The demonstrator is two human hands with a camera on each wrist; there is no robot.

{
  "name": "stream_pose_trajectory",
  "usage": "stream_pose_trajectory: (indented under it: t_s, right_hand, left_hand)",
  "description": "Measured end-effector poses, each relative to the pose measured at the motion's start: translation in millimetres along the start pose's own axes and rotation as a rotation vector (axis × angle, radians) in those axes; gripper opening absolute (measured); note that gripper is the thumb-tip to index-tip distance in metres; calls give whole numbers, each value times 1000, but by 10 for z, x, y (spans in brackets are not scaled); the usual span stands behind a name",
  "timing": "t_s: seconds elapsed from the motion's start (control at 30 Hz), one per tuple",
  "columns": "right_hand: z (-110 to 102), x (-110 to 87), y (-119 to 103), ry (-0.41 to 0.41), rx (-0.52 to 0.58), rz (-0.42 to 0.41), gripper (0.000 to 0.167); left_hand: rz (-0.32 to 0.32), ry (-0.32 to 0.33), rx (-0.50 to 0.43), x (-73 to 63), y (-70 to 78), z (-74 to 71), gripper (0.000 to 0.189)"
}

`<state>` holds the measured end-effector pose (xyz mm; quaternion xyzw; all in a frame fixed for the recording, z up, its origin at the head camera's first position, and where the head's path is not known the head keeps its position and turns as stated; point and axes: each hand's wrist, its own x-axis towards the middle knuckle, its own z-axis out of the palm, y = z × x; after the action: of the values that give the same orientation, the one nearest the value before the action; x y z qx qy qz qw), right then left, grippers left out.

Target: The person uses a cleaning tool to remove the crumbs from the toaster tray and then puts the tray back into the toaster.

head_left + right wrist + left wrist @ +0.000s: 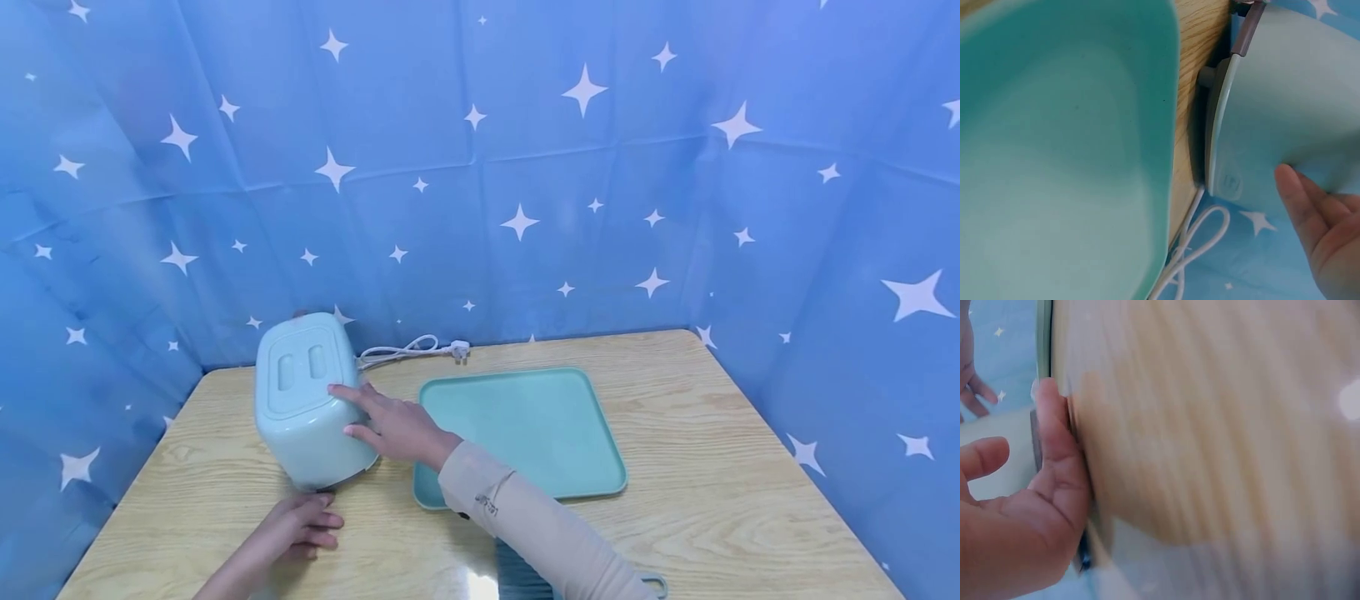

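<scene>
Toaster (pixel 300 408): on the left rear part of the desk (pixel 750 467), left of the green tray (pixel 525 433). Right hand (pixel 401 427): touches the toaster's right side and top edge; grip apart, fingers extended. Left hand (pixel 292 527): at the toaster's near lower edge; grip apart, thumb clear of the fingers. White cord (pixel 405 351): along the rear edge, ending in a plug (pixel 460 350).
</scene>
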<state>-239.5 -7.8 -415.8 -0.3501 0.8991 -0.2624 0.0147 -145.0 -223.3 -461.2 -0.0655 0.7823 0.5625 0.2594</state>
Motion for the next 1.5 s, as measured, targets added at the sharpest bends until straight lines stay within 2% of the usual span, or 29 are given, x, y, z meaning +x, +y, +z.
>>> stream_pose_trajectory:
  t_s: [0.1, 0.23, 0.4, 0.53, 0.63, 0.77, 0.87, 0.93, 1.07, 1.2, 1.3, 1.37, 1.5]
  right_hand:
    - [10, -2, -7, 3, -1, -5, 57]
    - [18, -7, -13, 10, -21, -13, 57]
    - [28, -9, -8, 23, -37, -23, 57]
    - [26, -14, -16, 23, -35, -27, 58]
    - [23, -19, -19, 18, -32, -28, 58]
    - [19, -15, -12, 13, -18, -34, 58]
    - [22, -7, -5, 13, -8, -41, 58]
    - [24, -3, 0, 14, -6, -44, 58]
    - [22, -7, 8, 18, -2, -39, 58]
    - [26, -7, 11, 29, -3, -24, 58]
    - [34, -7, 6, 36, -4, -16, 58]
    - [34, -10, 0, 41, -9, -20, 58]
    - [14, -12, -10, 56, -20, -30, 59]
  left_hand:
    - [7, -104, -101, 25, -26, 19, 66]
    - [11, -183, -217, 62, -59, 52, 68]
    - [-16, -208, -396, 82, -88, 89, 63]
    - [-38, -218, -608, 65, -96, 98, 36]
    - [-48, -255, -775, 52, -88, 112, 21]
    - [-34, -317, -954, 65, -65, 165, 24]
    - [-18, -309, -1023, 90, -38, 221, 27]
    - [-26, -263, -1036, 106, -14, 261, 28]
    - [-68, -112, -994, 135, 27, 341, 29]
    - [-89, 58, -851, 160, 47, 423, 28]
    - [-96, 159, -746, 171, 54, 473, 29]
    - [-97, 194, -694, 178, 59, 489, 32]
    - [-96, 221, -598, 185, 89, 505, 36]
